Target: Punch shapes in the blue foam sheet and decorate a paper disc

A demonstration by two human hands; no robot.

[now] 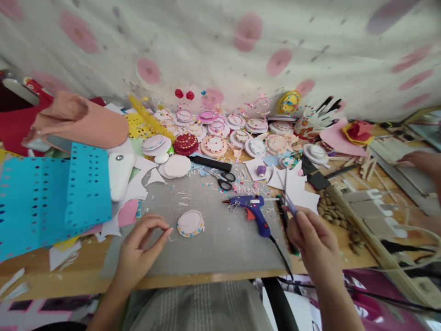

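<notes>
Thumb and forefinger of my left hand (144,243) meet in a pinch just left of a small round white paper piece (190,222) edged with coloured dots. Whatever the pinch holds, if anything, is too small to make out. My right hand (312,239) is closed around slim purple tweezers (291,206), their thin tips pointing up and away over white paper scraps (306,196). Between my hands a blue hot glue gun (253,208) lies on its side on the grey mat (213,253). Black-handled scissors (225,180) lie behind it.
Several small decorated paper hats (213,145) crowd the back. Blue dotted sheets (51,197) and a pink cap (93,122) fill the left. At right are a power strip (375,243) and another person's hand (422,161). The glue gun's cord (280,250) runs off the front edge.
</notes>
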